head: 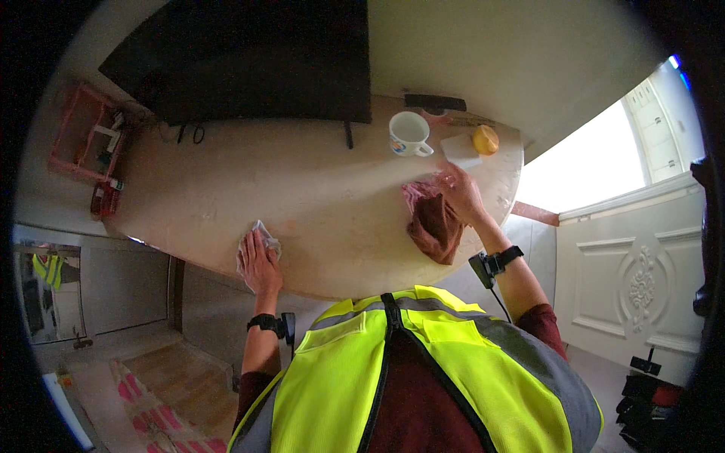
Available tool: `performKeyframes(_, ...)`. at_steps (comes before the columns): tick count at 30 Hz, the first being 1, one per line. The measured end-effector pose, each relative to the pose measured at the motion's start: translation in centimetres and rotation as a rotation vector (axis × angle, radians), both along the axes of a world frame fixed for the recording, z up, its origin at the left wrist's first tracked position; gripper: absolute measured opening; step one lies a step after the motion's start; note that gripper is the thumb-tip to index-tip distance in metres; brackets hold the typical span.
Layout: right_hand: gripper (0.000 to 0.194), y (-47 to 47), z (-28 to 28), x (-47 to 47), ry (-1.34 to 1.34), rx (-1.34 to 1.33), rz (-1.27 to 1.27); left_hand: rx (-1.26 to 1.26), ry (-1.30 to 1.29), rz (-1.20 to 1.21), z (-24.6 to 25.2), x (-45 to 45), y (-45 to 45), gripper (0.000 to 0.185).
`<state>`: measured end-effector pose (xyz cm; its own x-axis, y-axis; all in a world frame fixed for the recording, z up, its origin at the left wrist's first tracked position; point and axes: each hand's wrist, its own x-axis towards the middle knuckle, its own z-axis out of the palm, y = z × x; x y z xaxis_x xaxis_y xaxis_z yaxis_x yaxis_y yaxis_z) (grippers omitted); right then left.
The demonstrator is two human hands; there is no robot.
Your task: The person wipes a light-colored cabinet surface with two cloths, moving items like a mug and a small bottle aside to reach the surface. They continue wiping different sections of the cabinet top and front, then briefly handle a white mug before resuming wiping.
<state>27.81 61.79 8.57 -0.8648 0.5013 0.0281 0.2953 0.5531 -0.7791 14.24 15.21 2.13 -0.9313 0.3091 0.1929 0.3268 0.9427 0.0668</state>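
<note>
My left hand [259, 265] lies flat on a crumpled white cloth or tissue [274, 244], pressed on the pale tabletop [317, 209] near its front edge. At the right, my right hand [460, 192] grips a pink, crumpled cloth or plastic piece [418, 192]; its fingertips are blurred. A brown cloth [433, 229] hangs or lies just below that hand, touching the pink piece. Beyond the right hand stand a white mug [409, 133] with a printed pattern, a white flat square [460, 149] and a yellow-orange round object [485, 140].
A large black screen [255, 62] stands along the table's back, its foot [349, 135] on the top. A black bar-shaped object [435, 103] is behind the mug. Far left are a pink open-framed box [85, 133] and a red bottle [106, 198]. A white panelled door [640, 283] stands right.
</note>
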Motion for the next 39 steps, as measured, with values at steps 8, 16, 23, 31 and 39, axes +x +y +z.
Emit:
performKeyframes(8,0.066,2.3,-5.2,-6.5,0.088,-0.480,-0.025,-0.055,-0.121,-0.007,0.4,-0.8,-0.2,0.055)
performKeyframes(16,0.046,1.4,-2.9,-5.0,-0.020,-0.594,-0.007,-0.042,-0.116,-0.408,0.8,-0.7,5.6,0.055)
performKeyframes(23,0.037,0.2,-1.3,0.8,0.182,-0.666,-0.212,-0.019,-0.220,-0.695,2.7,-1.9,15.3,0.057)
performKeyframes(31,0.035,-0.7,-3.9,3.3,0.199,-0.564,-0.222,0.005,-0.109,-0.951,2.0,-5.6,26.2,0.059)
performKeyframes(39,0.032,-1.0,-5.0,3.0,0.166,-0.250,-0.197,0.099,0.031,-0.994,0.3,-7.6,35.2,0.052)
